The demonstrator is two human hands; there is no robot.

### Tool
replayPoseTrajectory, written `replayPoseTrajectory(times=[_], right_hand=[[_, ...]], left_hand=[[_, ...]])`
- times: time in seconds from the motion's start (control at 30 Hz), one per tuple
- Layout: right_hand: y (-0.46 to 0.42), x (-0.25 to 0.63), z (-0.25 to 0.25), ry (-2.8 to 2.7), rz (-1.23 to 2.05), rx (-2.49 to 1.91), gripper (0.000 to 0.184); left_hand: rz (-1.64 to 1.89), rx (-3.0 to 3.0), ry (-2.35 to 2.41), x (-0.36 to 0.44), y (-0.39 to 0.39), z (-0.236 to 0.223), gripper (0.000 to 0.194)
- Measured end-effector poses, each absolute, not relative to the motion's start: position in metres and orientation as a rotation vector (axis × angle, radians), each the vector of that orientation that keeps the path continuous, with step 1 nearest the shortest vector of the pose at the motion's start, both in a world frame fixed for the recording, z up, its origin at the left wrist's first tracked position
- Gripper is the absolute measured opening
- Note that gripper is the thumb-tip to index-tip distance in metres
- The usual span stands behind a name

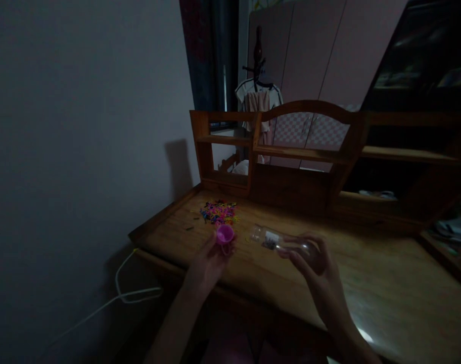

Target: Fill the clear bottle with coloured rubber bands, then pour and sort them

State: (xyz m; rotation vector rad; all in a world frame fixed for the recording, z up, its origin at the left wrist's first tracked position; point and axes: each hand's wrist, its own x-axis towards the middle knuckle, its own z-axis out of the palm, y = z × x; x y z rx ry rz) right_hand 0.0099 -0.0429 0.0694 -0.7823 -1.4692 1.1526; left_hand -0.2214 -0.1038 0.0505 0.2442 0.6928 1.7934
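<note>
Both hands are full: the left hand [205, 268] has fingers around a small pink cup [225, 234], and the right hand [325, 265] grips a clear bottle [270, 239] by its far end. Cup's opening shows toward the camera, probably so it's easy to see into. Bottle's on its side, neck pointing cupward, and I'd guess that grip is just to keep the neck free. They're near each other but not touching. Colorful little pieces [218, 211] sit heaped just beyond the cup on the wooden desk [268, 288], with shelving [302, 150] behind.
</note>
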Motion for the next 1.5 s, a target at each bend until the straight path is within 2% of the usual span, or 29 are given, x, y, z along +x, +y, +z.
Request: replayPoseTrajectory(times=[0.1,0.33,0.5,0.57,0.73,0.87,0.93,1.0,1.07,1.13,1.27,1.5], right_hand=[[-0.076,0.019,0.063,-1.422,1.133,-0.817,0.04],[-0.109,0.046,0.054,-1.387,1.157,-0.942,0.042],[-0.116,0.062,0.051,-1.439,1.005,-0.917,0.041],[-0.115,0.069,0.047,-1.394,1.132,-0.927,0.043],[-0.103,0.072,0.029,-1.178,1.734,-0.914,0.04],[-0.095,0.053,0.008,-1.086,1.985,-0.856,0.054],[-0.097,0.044,-0.001,-0.976,2.163,-0.79,0.057],[-0.102,0.04,-0.008,-0.879,2.24,-0.741,0.057],[-0.105,0.043,-0.012,-0.843,2.232,-0.735,0.056],[-0.105,0.05,-0.014,-0.866,2.194,-0.778,0.055],[-0.096,0.066,-0.013,-1.043,1.962,-0.927,0.048],[-0.108,0.05,0.0,-1.203,1.484,-1.079,0.023]], left_hand=[[1.764,0.294,0.655,-0.182,-0.111,0.036,0.019],[1.669,0.854,0.934,-0.159,-0.126,0.035,0.045],[1.616,1.352,1.26,-0.158,-0.136,0.054,0.043],[1.538,1.508,1.306,-0.158,-0.137,0.059,0.04],[1.415,1.676,1.287,-0.158,-0.137,0.06,0.035],[1.271,1.659,0.94,-0.157,-0.138,0.052,0.028],[1.282,1.571,0.754,-0.154,-0.139,0.047,0.03],[1.343,1.407,0.703,-0.147,-0.138,0.041,0.041],[1.443,1.214,0.783,-0.141,-0.134,0.036,0.054],[1.55,1.039,0.933,-0.139,-0.125,0.03,0.058],[1.647,0.843,1.187,-0.148,-0.106,0.017,0.049],[1.646,0.743,0.662,-0.131,-0.109,0.01,0.062]])
